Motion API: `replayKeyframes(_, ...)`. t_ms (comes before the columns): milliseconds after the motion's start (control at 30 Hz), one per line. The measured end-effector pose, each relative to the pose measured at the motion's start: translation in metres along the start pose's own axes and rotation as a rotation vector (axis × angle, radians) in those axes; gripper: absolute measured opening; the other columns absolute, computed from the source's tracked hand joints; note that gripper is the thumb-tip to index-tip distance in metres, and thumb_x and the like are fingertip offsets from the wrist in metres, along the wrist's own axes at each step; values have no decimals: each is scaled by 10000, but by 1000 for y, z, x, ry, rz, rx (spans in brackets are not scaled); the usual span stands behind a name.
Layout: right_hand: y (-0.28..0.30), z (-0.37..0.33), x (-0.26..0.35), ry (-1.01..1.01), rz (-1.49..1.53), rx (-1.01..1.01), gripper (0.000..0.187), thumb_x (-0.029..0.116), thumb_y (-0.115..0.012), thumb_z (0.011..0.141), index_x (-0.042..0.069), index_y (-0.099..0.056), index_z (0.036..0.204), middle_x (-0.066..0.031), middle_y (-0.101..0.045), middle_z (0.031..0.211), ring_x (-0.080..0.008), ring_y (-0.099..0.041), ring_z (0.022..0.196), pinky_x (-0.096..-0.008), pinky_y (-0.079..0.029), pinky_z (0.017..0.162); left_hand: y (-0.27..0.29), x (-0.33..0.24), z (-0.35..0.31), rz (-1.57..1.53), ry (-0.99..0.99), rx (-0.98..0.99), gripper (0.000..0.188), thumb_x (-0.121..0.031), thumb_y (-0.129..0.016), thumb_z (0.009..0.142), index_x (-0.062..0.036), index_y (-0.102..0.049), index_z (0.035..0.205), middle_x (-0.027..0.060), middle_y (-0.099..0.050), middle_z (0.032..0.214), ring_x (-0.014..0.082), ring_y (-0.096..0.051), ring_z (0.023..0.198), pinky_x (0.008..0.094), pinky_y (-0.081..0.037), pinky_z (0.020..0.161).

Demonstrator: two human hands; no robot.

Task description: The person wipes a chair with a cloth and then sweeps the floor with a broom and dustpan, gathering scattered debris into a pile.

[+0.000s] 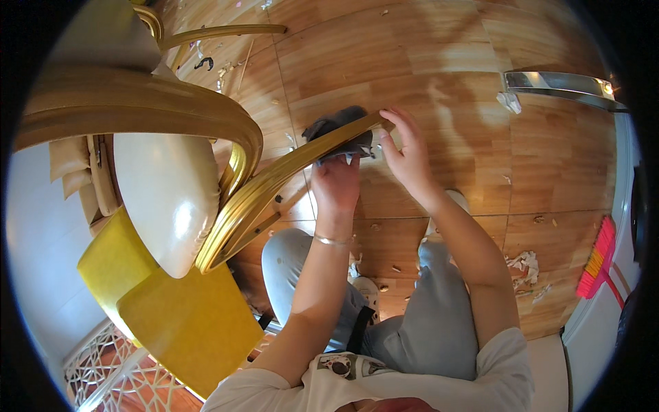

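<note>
A gold chair leg [288, 161] slants up and to the right from a tipped chair with a cream padded seat [168, 199]. My left hand [335, 184] grips a dark grey cloth [336, 123], which is bunched around the leg close to its tip. Part of the left fingers is hidden under the cloth and the leg. At the very end of the leg, my right hand [410, 154] has its thumb and fingers closed on the tip. The chair's curved gold frame [144, 103] fills the upper left.
A yellow chair [185, 329] stands at the lower left beside a white lattice [120, 364]. Scraps and crumpled tissue [525, 266] litter the wood floor. A pink broom [596, 259] leans at the right edge, and a shiny metal curved piece [563, 86] lies farther up.
</note>
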State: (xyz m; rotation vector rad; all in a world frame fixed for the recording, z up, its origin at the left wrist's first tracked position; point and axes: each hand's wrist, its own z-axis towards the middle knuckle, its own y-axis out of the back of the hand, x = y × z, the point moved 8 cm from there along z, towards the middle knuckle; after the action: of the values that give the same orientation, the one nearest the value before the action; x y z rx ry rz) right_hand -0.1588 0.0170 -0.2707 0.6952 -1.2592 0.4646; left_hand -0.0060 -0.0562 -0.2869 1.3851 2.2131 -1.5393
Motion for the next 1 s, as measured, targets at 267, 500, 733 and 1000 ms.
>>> replayKeyframes(267,35,-5,-17,-49,-77,-46,266,105,-600,823,53,-595,1083,-188,-540,1169,-348,-511,1099,-389,-404,943,20,86,72,-55,285,-2,345,-350,-476,902,-108,-562,1133,82,-560,1196,261,-484,1150,447,-344,1015)
replayKeyframes(500,47,-8,-2,-54,-100,-51,224,75,-561,847,45,-602,1065,-174,-549,1159,-316,-511,1112,-366,-401,942,22,74,68,-61,204,-131,321,-293,-484,910,-65,-575,1118,93,-592,1137,266,-512,1118,420,-374,1009)
replayKeyframes(733,23,4,81,54,14,151,259,93,-562,868,44,-580,1121,-147,-554,1165,-281,-519,1108,-339,-409,938,32,-1,-29,432,70,-192,273,-221,-446,964,-46,-559,1140,28,-589,1057,145,-558,984,297,-456,858)
replayKeyframes(1000,29,58,272,307,319,248,513,255,-519,919,1,-359,1334,-164,-496,1255,-261,-493,1152,-376,-371,980,-186,-172,-167,616,-821,290,290,-21,-385,919,48,-527,1162,160,-421,1315,261,-384,1238,354,-300,1025)
